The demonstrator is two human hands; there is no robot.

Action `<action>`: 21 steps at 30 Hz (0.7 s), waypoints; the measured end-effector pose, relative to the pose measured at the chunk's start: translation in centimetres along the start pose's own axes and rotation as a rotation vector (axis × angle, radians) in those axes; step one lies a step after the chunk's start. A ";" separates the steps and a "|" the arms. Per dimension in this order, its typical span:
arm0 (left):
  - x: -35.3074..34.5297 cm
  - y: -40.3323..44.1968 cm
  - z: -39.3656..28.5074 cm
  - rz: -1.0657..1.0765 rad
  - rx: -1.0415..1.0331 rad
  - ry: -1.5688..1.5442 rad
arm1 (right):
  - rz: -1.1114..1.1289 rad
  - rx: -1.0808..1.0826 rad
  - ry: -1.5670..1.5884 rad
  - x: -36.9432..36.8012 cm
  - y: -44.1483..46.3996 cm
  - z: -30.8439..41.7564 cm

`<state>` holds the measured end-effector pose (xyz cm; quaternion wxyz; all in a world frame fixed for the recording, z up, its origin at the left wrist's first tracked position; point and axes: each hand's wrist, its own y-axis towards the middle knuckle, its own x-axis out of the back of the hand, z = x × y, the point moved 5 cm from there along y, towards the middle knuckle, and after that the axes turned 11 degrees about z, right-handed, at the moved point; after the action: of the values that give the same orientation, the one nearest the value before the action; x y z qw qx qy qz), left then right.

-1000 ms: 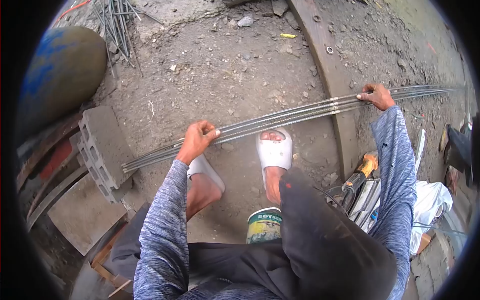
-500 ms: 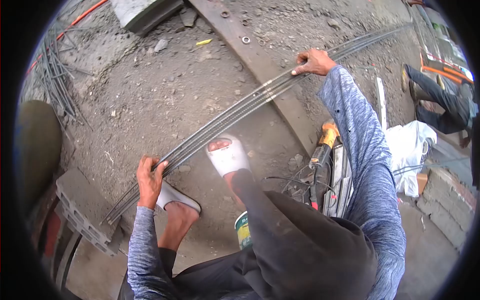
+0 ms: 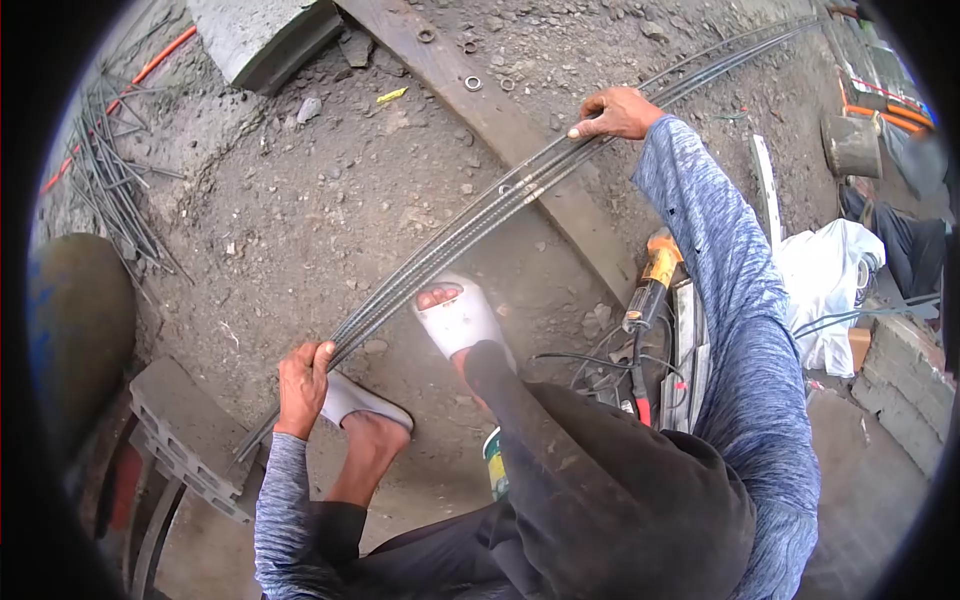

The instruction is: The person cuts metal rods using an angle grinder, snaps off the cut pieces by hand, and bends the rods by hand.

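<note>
A bundle of several long, thin ribbed steel rebars point(image 3: 440, 258) slants across the view, from the lower left to the upper right. Near its lower end my left hand point(image 3: 303, 388) is closed around the bars, thumb on top. My right hand point(image 3: 618, 113) grips the same bundle farther up, its thumb and fingers bent over the bars. Between the hands the bars lie close together; beyond the right hand they spread slightly. A wooden plank point(image 3: 580, 225) with metal rings on it passes beneath the bundle.
Beside my right leg lies a yellow angle grinder point(image 3: 655, 270) with its cable. A hollow block point(image 3: 185, 420) sits at lower left, and cut rods point(image 3: 115, 195) are heaped at upper left. A white bag point(image 3: 825, 285) and another person's dark-trousered leg point(image 3: 900, 235) are at right.
My left hand has closed more fully around the bars and sits slightly lower in view. The bars look more tightly bunched near it. At right, the other person's legs have shifted.
</note>
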<state>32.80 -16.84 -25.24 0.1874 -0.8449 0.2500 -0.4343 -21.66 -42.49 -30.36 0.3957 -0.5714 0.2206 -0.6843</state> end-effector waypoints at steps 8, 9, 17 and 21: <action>-0.6 0.4 0.6 0.187 0.200 -0.221 | 0.108 -0.115 -0.087 -1.2 2.2 -0.6; -0.2 0.3 0.3 0.222 0.235 -0.233 | 0.141 -0.102 -0.076 -1.0 2.0 -0.5; 1.9 -0.3 -1.7 0.273 0.272 -0.207 | 0.199 -0.098 -0.111 -1.8 3.5 -0.9; 3.8 -1.2 -5.1 0.249 0.289 -0.152 | 0.179 -0.089 -0.118 -2.7 4.0 -1.5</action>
<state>30.81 -18.60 -19.33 0.3774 -0.8020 0.2726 -0.3742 -21.84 -42.94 -35.36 0.4417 -0.6055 0.2771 -0.6012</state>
